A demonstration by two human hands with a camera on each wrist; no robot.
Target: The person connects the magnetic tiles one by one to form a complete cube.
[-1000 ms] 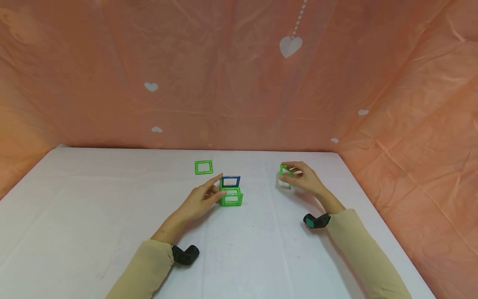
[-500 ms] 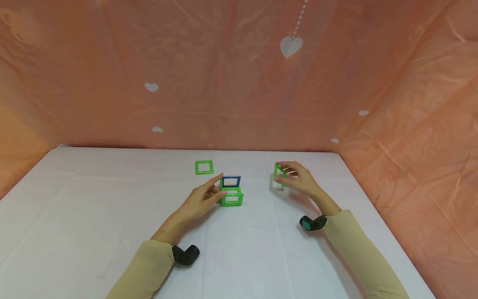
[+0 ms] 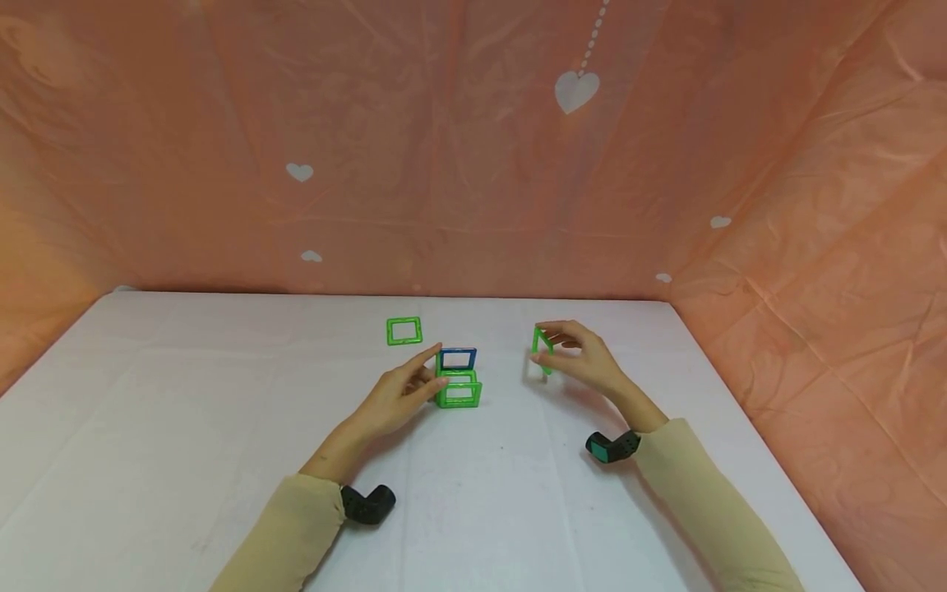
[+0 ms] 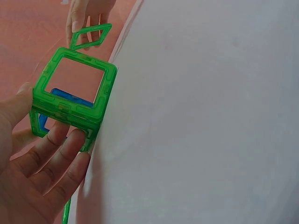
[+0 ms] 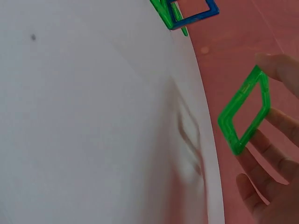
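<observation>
My left hand (image 3: 392,401) steadies a small box-like build of green magnetic tiles (image 4: 106,88) near the table's middle, thumb on one side and fingers on the other. A blue magnetic tile (image 3: 458,367) stands at its far side in the head view. To the right, my right hand (image 3: 584,358) pinches a single green square magnetic tile (image 5: 241,93) by its edges, between thumb and fingertips. That tile is held upright, with its shadow on the table below and a gap between it and the build. Part of the build's left side is hidden behind my left fingers.
Another green square tile (image 3: 390,332) lies flat on the white table (image 3: 222,427), behind the build. An orange-pink curtain (image 3: 444,205) with pale hearts rises along the table's back edge and right side. Black wrist cameras (image 3: 367,505) sit on both sleeves.
My right hand has moved steadily left with the green tile, closer to the build. My left hand and the build have stayed in place.
</observation>
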